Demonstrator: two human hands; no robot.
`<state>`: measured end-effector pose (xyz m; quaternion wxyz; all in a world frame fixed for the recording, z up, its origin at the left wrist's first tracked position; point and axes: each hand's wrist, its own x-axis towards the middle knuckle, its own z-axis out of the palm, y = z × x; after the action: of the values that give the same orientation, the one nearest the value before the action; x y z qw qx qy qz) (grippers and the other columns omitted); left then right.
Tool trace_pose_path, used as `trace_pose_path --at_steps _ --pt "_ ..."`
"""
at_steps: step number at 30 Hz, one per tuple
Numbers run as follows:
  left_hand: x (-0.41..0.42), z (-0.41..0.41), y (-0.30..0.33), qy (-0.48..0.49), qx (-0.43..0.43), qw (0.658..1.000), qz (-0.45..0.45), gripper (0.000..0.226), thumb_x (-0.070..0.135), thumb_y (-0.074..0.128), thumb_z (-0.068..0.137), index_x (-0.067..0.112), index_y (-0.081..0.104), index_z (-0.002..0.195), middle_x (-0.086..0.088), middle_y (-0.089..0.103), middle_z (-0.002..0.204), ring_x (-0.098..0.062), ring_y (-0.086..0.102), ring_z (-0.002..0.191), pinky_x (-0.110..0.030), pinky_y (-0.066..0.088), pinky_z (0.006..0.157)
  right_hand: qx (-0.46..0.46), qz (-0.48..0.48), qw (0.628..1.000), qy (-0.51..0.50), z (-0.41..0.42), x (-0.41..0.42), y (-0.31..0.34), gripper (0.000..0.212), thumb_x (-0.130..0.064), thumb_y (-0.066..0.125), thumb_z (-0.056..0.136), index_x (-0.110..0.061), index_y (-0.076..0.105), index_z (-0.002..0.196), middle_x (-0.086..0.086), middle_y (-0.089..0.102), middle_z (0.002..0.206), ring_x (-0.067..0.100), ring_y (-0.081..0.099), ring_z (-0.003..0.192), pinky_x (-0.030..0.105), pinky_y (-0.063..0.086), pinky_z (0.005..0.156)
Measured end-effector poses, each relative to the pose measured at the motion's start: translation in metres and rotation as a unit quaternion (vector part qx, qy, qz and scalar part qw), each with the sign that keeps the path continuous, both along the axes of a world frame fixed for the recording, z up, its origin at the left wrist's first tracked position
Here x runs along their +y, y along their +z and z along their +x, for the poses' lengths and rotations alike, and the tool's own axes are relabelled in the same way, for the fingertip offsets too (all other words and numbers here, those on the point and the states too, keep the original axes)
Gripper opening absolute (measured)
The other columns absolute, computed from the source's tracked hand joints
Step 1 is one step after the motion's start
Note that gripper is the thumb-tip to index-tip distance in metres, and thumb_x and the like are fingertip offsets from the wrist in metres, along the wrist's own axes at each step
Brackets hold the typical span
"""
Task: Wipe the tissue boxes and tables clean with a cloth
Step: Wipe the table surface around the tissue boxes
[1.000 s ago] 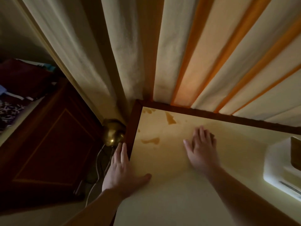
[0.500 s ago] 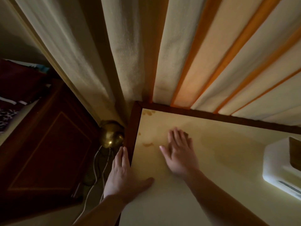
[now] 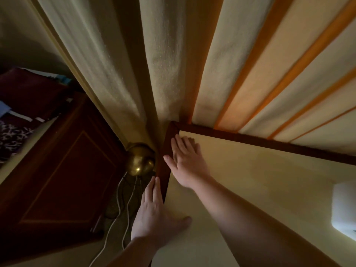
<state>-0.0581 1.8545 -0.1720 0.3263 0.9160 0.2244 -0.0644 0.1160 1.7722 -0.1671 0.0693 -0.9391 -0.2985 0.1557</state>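
Two hands (image 3: 187,162) flat on one table (image 3: 260,180).

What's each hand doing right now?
Left hand: open, flat on the table edge, holding nothing.
Right hand: open, pressing flat at the table's far corner; a cloth barely shows under its fingertips.

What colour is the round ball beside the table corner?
Shiny brass-gold ball, seen in the head view.
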Motion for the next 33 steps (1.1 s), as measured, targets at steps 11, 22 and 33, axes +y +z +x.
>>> trace_pose_path --at_steps 11,22,33 --pt "0.0 0.001 0.002 -0.015 0.005 1.0 0.017 0.152 0.093 0.057 0.051 0.02 -0.02 0.159 0.008 -0.01 0.168 -0.012 -0.005 0.156 -0.026 0.013 0.124 -0.007 0.008 0.996 -0.086 0.058 0.001 -0.004 0.077 -0.068 0.004 0.104 -0.026 0.004 0.169 -0.005 -0.001 0.177 0.022 -0.006 0.163 0.06 0.0 0.129" --pt "0.0 0.0 0.0 0.005 -0.001 1.0 -0.015 0.152 0.086 0.071 0.05 0.023 -0.01 0.162 0.01 -0.003 0.168 -0.011 0.004 0.156 -0.03 0.02 0.126 -0.018 -0.004 0.998 -0.053 -0.015 -0.066 -0.008 0.08 -0.072 0.007 0.102 -0.027 0.004 0.169 -0.005 -0.004 0.177 0.019 -0.006 0.163 0.054 0.003 0.131" --pt "0.005 -0.004 -0.005 0.016 -0.03 0.999 -0.032 0.147 0.08 0.078 0.05 0.026 0.002 0.163 0.015 0.006 0.166 -0.011 0.019 0.153 -0.029 0.03 0.119 -0.022 0.0 1.0 -0.016 -0.003 -0.019 -0.007 0.075 -0.067 0.012 0.106 -0.025 0.006 0.168 -0.001 -0.004 0.177 0.025 -0.006 0.163 0.059 0.006 0.13"
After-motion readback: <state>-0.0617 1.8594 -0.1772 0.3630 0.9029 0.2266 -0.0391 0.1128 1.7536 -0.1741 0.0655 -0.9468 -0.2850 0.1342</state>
